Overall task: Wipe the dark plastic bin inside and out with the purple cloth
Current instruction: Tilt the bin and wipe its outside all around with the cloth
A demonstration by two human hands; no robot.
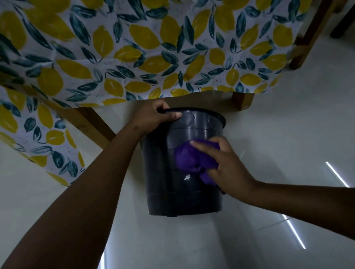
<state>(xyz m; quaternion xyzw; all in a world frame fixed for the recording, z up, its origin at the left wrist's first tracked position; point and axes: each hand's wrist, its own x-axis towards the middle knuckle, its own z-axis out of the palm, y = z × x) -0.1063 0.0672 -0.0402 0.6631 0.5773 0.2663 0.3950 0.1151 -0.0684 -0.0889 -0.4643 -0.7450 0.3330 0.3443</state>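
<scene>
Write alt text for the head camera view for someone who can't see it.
A person's right hand presses a bunched purple cloth against the outer side of a dark plastic bin on a pale tiled floor, while the left hand grips the bin's rim. Behind hangs a lemon-print tablecloth over a wooden table leg.

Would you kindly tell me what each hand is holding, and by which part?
The left hand grips the dark plastic bin by its top rim; the right hand presses the bunched purple cloth against the bin's outer wall.
</scene>
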